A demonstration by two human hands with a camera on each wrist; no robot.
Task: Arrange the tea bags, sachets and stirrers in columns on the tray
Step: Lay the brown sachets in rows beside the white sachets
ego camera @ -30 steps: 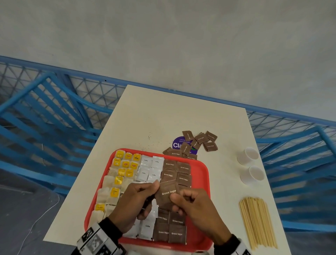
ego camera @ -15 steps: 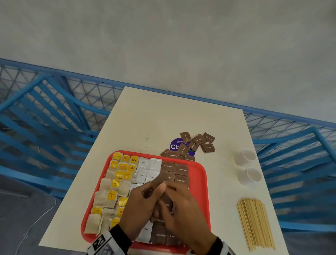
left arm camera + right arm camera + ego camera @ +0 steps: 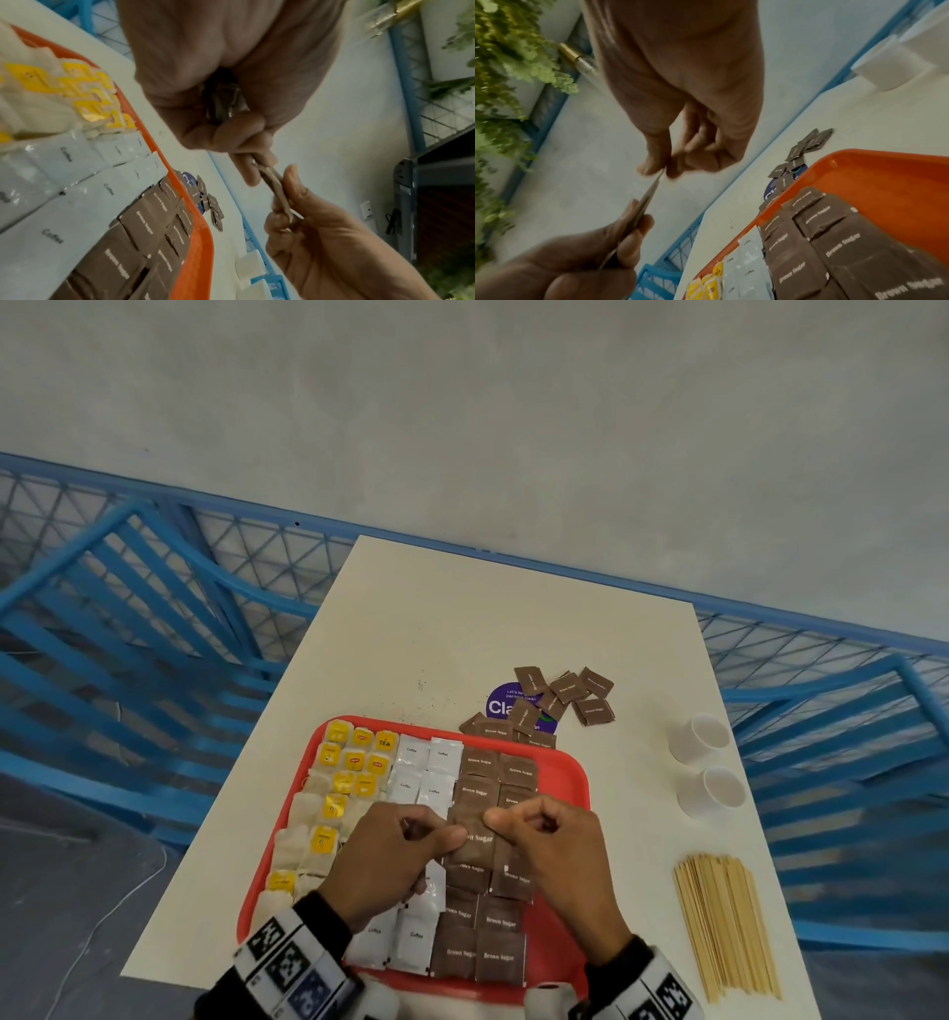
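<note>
On the red tray (image 3: 575, 778) lie columns of yellow-tagged tea bags (image 3: 334, 793), white coffee sachets (image 3: 426, 770) and brown sugar sachets (image 3: 493, 775). Above the brown columns, my left hand (image 3: 441, 834) and right hand (image 3: 506, 821) each pinch one side of a brown sugar sachet (image 3: 475, 842). The left wrist view shows that sachet (image 3: 273, 183) edge-on between both thumbs and fingers. Dark flat pieces (image 3: 223, 101) tucked in the left palm look like more sachets. The right wrist view also shows the sachet (image 3: 650, 193) held between the hands. Wooden stirrers (image 3: 724, 927) lie on the table to the right.
Several loose brown sachets (image 3: 562, 698) lie beyond the tray around a purple sticker (image 3: 500, 706). Two white cups (image 3: 701, 737) stand at the right of the white table (image 3: 462, 618). Blue railings surround the table.
Half a second ago both hands were bunched together low over the brown column. They have drawn slightly apart, with one brown sachet held flat between them.
</note>
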